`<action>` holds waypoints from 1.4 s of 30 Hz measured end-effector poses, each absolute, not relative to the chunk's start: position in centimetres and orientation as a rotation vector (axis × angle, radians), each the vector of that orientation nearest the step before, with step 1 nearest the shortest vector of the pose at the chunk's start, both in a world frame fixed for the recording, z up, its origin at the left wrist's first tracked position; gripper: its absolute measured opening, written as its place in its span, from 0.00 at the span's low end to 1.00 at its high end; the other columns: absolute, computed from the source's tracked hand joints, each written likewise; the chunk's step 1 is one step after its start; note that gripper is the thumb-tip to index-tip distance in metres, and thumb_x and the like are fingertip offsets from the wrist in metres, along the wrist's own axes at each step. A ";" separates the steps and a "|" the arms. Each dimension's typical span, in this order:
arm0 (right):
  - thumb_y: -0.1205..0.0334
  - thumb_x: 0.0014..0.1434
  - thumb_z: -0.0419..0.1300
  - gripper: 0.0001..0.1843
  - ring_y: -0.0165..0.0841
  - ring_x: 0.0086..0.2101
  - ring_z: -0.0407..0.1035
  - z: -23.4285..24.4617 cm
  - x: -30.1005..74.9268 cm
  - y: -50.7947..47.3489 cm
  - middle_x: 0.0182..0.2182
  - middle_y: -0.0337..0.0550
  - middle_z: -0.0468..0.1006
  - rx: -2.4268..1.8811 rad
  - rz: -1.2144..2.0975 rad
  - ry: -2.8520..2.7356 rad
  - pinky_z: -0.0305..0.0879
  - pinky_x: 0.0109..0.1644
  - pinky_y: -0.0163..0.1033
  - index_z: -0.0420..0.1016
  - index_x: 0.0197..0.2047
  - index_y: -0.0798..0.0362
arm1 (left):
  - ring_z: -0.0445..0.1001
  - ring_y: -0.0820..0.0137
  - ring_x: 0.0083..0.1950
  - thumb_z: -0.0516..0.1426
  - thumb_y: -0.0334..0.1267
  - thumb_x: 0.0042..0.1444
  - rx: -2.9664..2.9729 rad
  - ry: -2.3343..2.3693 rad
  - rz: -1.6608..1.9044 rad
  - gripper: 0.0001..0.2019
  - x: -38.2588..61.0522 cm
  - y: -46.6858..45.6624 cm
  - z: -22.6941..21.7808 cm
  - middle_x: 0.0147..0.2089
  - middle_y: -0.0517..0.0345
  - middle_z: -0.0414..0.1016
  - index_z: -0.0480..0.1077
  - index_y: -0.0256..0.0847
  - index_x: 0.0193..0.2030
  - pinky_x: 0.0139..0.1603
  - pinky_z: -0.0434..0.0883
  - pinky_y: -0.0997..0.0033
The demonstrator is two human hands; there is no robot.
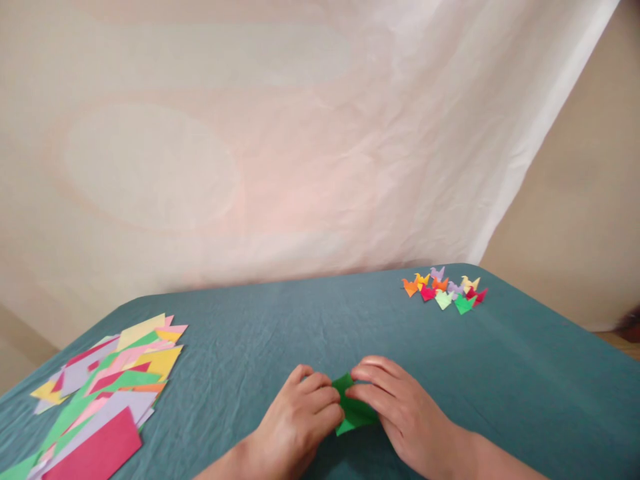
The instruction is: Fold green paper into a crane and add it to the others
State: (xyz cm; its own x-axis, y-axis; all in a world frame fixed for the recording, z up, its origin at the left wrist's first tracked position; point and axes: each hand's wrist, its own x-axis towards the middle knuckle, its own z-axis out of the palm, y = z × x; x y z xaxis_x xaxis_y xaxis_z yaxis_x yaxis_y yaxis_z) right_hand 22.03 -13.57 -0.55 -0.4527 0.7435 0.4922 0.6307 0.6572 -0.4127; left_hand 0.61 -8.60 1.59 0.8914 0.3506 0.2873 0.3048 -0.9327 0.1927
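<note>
Between my two hands, near the front middle of the table, is a green sheet of paper point(356, 412). The paper looks bent or partly folded, and its lower part hangs below my fingers. My left hand point(303, 417) grips the paper's left edge with curled fingers, the thumb hidden. From the other side my right hand point(400, 407) holds the paper's right part, with its fingers bent over the upper edge. Its thumb is out of sight behind the paper and palm.
A spread of coloured paper sheets point(95, 433) lies on the left of the dark green tablecloth point(260, 333). Several small folded paper birds point(444, 299) in orange, red, green, purple and yellow stand at the back right. A pale cloth backdrop point(310, 153) hangs behind the table.
</note>
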 end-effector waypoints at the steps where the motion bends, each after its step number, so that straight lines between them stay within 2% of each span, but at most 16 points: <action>1: 0.76 0.60 0.50 0.17 0.38 0.51 0.61 -0.6 22.0 -13.6 0.48 0.47 0.72 -1.100 0.181 -2.234 0.62 0.56 0.47 0.72 0.48 0.52 | 0.69 0.68 0.41 0.46 0.26 0.61 2.916 0.489 0.485 0.11 0.4 -8.6 1.4 0.35 0.57 0.73 0.68 0.40 0.37 0.47 0.61 0.63; 4: 0.76 0.58 0.52 0.19 0.40 0.54 0.58 -1.1 22.1 -13.6 0.52 0.46 0.68 -1.203 0.116 -2.291 0.60 0.57 0.49 0.73 0.48 0.49 | 0.72 0.71 0.39 0.44 0.23 0.60 2.890 0.473 0.506 0.14 -0.3 -8.5 0.8 0.36 0.58 0.74 0.68 0.40 0.37 0.52 0.62 0.62; 6: 0.76 0.58 0.52 0.20 0.40 0.55 0.56 -1.2 22.1 -13.6 0.54 0.45 0.67 -1.220 0.123 -2.333 0.59 0.58 0.49 0.72 0.50 0.48 | 0.73 0.71 0.42 0.44 0.22 0.60 2.883 0.506 0.523 0.14 -0.8 -8.7 0.3 0.38 0.57 0.76 0.68 0.41 0.39 0.55 0.62 0.62; 10: 0.76 0.59 0.51 0.22 0.38 0.52 0.60 -0.8 22.2 -13.7 0.50 0.45 0.70 -1.192 0.221 -2.423 0.61 0.55 0.47 0.69 0.54 0.50 | 0.73 0.66 0.51 0.46 0.23 0.58 2.928 0.587 0.510 0.14 -1.8 -9.1 -0.4 0.46 0.54 0.77 0.68 0.41 0.43 0.57 0.64 0.61; 13: 0.73 0.58 0.53 0.20 0.38 0.49 0.62 -0.2 22.1 -13.9 0.48 0.46 0.72 -1.155 0.261 -2.464 0.61 0.52 0.45 0.70 0.52 0.51 | 0.73 0.63 0.53 0.49 0.23 0.53 2.947 0.651 0.492 0.15 -2.2 -9.5 -0.6 0.50 0.53 0.76 0.68 0.41 0.45 0.55 0.67 0.60; 16: 0.68 0.60 0.56 0.14 0.37 0.47 0.64 -0.3 22.0 -13.7 0.46 0.45 0.73 -1.138 0.253 -2.455 0.61 0.50 0.44 0.73 0.49 0.49 | 0.73 0.60 0.53 0.54 0.28 0.53 2.935 0.725 0.482 0.13 -2.3 -9.8 -0.5 0.51 0.54 0.76 0.69 0.42 0.46 0.53 0.69 0.59; 19: 0.67 0.64 0.54 0.11 0.35 0.43 0.66 -0.9 21.9 -13.3 0.42 0.42 0.75 -1.137 0.240 -2.414 0.61 0.46 0.41 0.74 0.46 0.48 | 0.74 0.62 0.51 0.53 0.31 0.57 2.915 0.730 0.608 0.08 -2.3 -9.5 -1.0 0.47 0.56 0.77 0.70 0.43 0.42 0.53 0.69 0.61; 24: 0.67 0.65 0.52 0.11 0.33 0.36 0.67 -1.6 21.8 -13.0 0.34 0.41 0.77 -1.077 0.206 -2.386 0.61 0.40 0.39 0.75 0.42 0.50 | 0.74 0.67 0.41 0.50 0.30 0.60 2.889 0.654 0.913 0.09 -2.4 -8.7 -2.1 0.35 0.59 0.77 0.70 0.43 0.37 0.51 0.66 0.61; 27: 0.68 0.63 0.54 0.09 0.33 0.33 0.67 -2.0 21.8 -13.0 0.30 0.40 0.76 -1.098 0.212 -2.337 0.60 0.37 0.37 0.76 0.36 0.51 | 0.70 0.68 0.36 0.51 0.31 0.59 2.836 0.711 0.823 0.08 -2.2 -8.7 -1.8 0.30 0.58 0.73 0.70 0.42 0.32 0.44 0.66 0.64; 30: 0.68 0.59 0.59 0.05 0.31 0.33 0.67 -2.6 21.7 -12.9 0.30 0.39 0.74 -1.243 0.345 -2.254 0.60 0.36 0.34 0.74 0.31 0.52 | 0.69 0.67 0.37 0.56 0.33 0.56 2.649 0.953 0.618 0.05 -1.9 -9.0 -1.3 0.31 0.58 0.72 0.69 0.41 0.29 0.39 0.63 0.68; 35: 0.68 0.58 0.60 0.11 0.30 0.31 0.66 -3.5 21.1 -12.6 0.27 0.38 0.71 -1.518 0.404 -2.138 0.59 0.35 0.34 0.68 0.24 0.54 | 0.67 0.68 0.37 0.59 0.36 0.53 2.398 1.292 0.439 0.10 -1.4 -8.8 -1.3 0.31 0.60 0.70 0.66 0.39 0.24 0.38 0.59 0.68; 42: 0.68 0.58 0.58 0.10 0.33 0.31 0.65 -3.8 20.5 -12.4 0.27 0.38 0.70 -1.702 0.312 -2.072 0.57 0.35 0.36 0.68 0.25 0.53 | 0.67 0.66 0.38 0.53 0.37 0.58 2.364 1.380 0.393 0.10 -0.9 -8.8 -1.0 0.32 0.59 0.70 0.68 0.40 0.26 0.39 0.56 0.66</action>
